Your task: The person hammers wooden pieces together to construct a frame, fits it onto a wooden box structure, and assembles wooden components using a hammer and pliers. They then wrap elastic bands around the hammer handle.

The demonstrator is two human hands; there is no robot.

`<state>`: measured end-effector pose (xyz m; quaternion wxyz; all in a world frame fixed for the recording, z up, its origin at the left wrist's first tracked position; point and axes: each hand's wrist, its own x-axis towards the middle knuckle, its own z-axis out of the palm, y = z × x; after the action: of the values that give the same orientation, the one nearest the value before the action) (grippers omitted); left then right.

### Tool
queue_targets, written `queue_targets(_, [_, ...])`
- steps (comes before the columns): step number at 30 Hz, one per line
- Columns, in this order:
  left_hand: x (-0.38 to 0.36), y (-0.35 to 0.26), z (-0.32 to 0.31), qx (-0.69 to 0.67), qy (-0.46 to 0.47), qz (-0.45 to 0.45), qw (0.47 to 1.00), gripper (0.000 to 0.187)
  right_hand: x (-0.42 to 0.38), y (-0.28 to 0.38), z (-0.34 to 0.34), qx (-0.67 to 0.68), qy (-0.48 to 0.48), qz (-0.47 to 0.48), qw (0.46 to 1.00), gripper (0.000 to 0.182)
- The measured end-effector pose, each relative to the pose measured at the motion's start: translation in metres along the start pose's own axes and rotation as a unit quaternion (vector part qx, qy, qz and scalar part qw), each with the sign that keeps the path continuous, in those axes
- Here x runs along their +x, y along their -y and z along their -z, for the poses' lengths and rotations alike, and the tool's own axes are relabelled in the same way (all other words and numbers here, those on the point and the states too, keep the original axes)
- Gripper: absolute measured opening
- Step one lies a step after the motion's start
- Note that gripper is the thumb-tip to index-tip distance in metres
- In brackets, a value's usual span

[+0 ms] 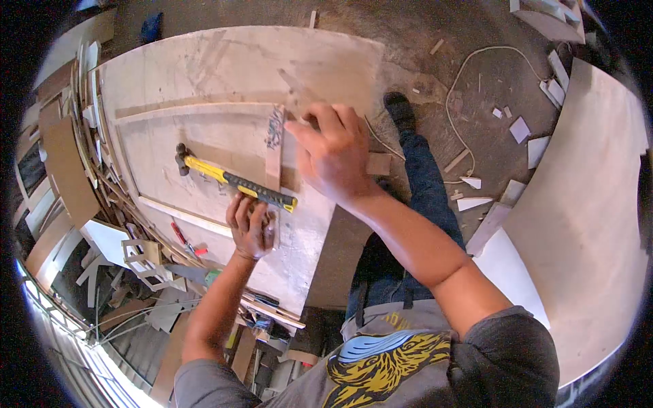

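Fingers of left hand [250,224] pinch wooden strip [274,153] beside hammer [235,181]; right hand [333,153] presses it, fingers spread.

Dusty grey concrete floor [476,75] littered with pale wood offcuts [537,146]; white cable [457,88] looped across; stacked plywood scraps [64,170] at left; bright daylight lower left.

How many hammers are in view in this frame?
1. The hammer, yellow and black handled, lies on the plywood board between the left hand and right hand. Scrap piles could hide others.
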<state>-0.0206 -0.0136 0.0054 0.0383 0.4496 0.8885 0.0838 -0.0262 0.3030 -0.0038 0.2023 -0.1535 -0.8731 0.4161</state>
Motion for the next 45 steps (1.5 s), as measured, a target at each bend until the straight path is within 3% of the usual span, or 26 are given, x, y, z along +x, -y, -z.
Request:
queue_targets(11, [0.015, -0.016, 0.006, -0.013, -0.037, -0.005, 0.999, 0.043, -0.011, -0.007, -0.013, -0.027, -0.091, 0.053, 0.994, 0.014])
queue_targets(14, [0.012, -0.015, 0.006, -0.001, -0.029, 0.009, 1.000, 0.045, -0.012, -0.004, -0.008, -0.024, -0.076, 0.054, 0.995, 0.018])
queue_targets(17, [0.007, -0.014, 0.004, 0.010, -0.027, 0.034, 0.999, 0.046, -0.034, 0.016, 0.000, -0.005, 0.068, 0.092, 0.993, 0.032])
queue_targets(19, [0.007, -0.009, 0.002, 0.006, -0.026, 0.029, 0.999, 0.045, -0.054, 0.034, -0.002, -0.005, 0.114, 0.146, 0.983, 0.043])
queue_targets(24, [0.010, -0.009, 0.013, -0.004, -0.031, 0.029, 0.999, 0.045, -0.055, 0.045, -0.013, -0.076, 0.183, 0.244, 0.949, 0.038])
queue_targets(32, [0.013, -0.009, 0.019, -0.030, -0.057, 0.028, 0.998, 0.047, 0.066, 0.070, -0.037, -0.113, 0.289, 0.326, 0.893, 0.040])
queue_targets(36, [0.010, -0.006, 0.022, -0.015, -0.060, 0.026, 0.998, 0.049, 0.112, 0.092, -0.053, -0.133, 0.419, 0.278, 0.854, 0.030])
queue_targets(42, [0.000, -0.014, 0.013, 0.031, -0.050, 0.042, 0.997, 0.058, 0.158, 0.091, -0.068, -0.131, 0.428, 0.352, 0.822, 0.025])
queue_targets(45, [0.000, -0.030, 0.024, 0.066, -0.020, 0.102, 0.992, 0.060, 0.170, 0.103, -0.075, -0.124, 0.441, 0.397, 0.795, 0.023])
